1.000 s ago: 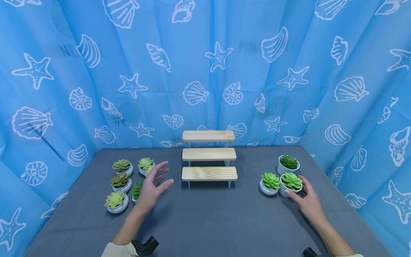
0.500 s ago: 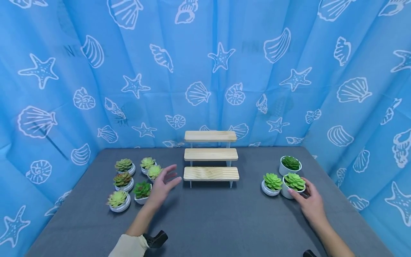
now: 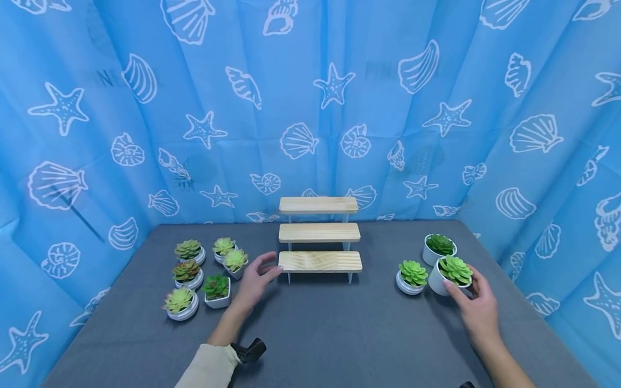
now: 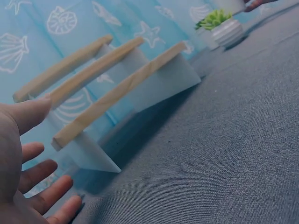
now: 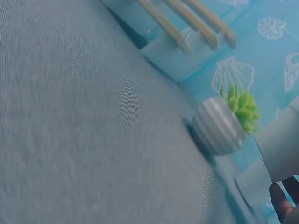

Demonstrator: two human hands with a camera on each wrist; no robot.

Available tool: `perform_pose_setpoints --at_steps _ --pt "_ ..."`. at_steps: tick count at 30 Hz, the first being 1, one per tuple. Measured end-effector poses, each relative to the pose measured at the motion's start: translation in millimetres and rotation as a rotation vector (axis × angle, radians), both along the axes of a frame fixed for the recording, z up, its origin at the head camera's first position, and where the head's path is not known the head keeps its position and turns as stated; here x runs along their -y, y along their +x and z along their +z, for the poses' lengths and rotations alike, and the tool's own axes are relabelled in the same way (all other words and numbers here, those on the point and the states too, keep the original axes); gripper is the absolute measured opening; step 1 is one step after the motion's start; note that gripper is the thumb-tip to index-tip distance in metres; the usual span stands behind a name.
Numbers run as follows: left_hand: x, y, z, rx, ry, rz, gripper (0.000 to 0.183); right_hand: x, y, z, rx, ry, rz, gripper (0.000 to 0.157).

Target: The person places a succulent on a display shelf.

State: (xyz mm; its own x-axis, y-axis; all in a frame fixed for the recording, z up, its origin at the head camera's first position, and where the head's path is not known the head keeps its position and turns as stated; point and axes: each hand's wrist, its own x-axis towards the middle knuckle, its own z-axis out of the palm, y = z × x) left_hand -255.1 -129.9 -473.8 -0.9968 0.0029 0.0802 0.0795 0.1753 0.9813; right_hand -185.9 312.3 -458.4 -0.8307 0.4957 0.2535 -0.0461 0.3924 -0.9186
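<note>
My right hand [image 3: 477,307] grips a white pot with a bright green succulent [image 3: 455,270], thumb on the near side and fingers round the far right. In the right wrist view this white pot [image 5: 282,144] hangs tilted above the cloth. Beside it stand a ribbed white pot with a light green succulent [image 3: 412,276] and a white pot with a dark green succulent [image 3: 439,248]. My left hand [image 3: 254,283] holds nothing; its fingers are spread near the left end of the lowest board of a three-step wooden shelf [image 3: 320,262].
Several potted succulents stand on the left, among them a square white pot with a dark green plant [image 3: 216,291] and a round ribbed pot with a pale plant [image 3: 180,303]. A grey cloth [image 3: 339,334] covers the table. A blue shell-print curtain [image 3: 301,108] hangs behind.
My left hand has moved right, away from the left-hand pots, to the shelf's end. My right hand has lifted and tilted its potted succulent, shifting it slightly right.
</note>
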Motion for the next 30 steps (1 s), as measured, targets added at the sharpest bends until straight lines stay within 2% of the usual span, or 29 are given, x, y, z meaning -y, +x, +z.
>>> perform_pose_setpoints --at_steps 4,9,16,20,23,30 --pt "-1.9 -3.0 -1.5 0.021 0.006 0.011 0.058 5.7 2.4 7.0 -0.046 -0.012 0.007 0.059" --pt "-3.2 -6.5 -2.8 0.008 0.008 0.018 0.059 13.2 2.6 13.2 -0.120 -0.013 0.059 0.056" --pt "-4.9 -11.5 -5.9 -0.004 0.029 0.005 0.060 28.4 -1.7 19.4 -0.215 -0.098 0.115 0.058" --pt "-6.1 -14.8 -5.5 0.021 0.027 -0.006 0.065 38.5 -6.0 23.2 -0.228 -0.117 0.142 0.056" --pt "-7.1 -16.8 -4.1 0.043 0.015 -0.013 0.068 46.1 -10.4 24.8 -0.233 -0.162 0.164 0.054" --pt "-10.0 -17.3 -1.1 0.042 -0.031 -0.043 0.068 68.7 -18.6 26.7 -0.260 -0.288 0.212 0.051"
